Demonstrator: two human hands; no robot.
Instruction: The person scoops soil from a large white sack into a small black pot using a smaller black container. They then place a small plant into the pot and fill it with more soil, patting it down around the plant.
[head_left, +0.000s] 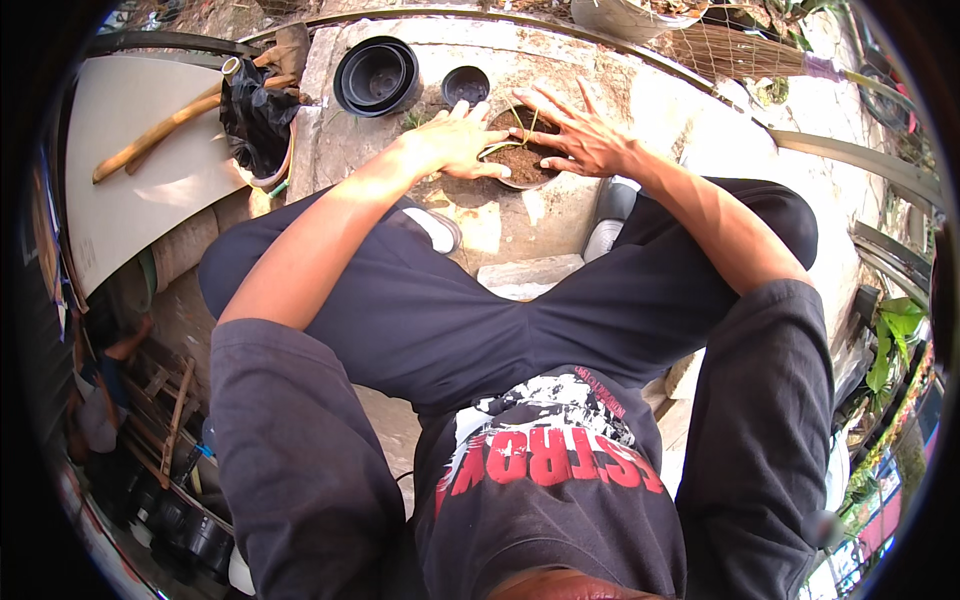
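Note:
A round plant pot (517, 185) stands on the concrete between my feet, filled with brown soil (527, 159). Out of the soil rises a small plant (528, 129) with thin, pale green leaves. My left hand (454, 142) is spread over the pot's left side, its thumb and index finger reaching to the soil and leaves. From the right, my right hand (589, 135) lies over the rim with fingers apart, the thumb and lower fingers at the soil. Neither hand grips anything that I can see. Fingers cover parts of the rim.
Nested black plastic pots (376, 76) and a smaller black pot (465, 85) stand beyond my left hand. At left, wooden-handled tools (161, 135) lie on a pale board (135, 202) beside a black plastic bag (255, 105). A stick broom (739, 52) lies behind wire mesh. Another person (101, 397) is at lower left.

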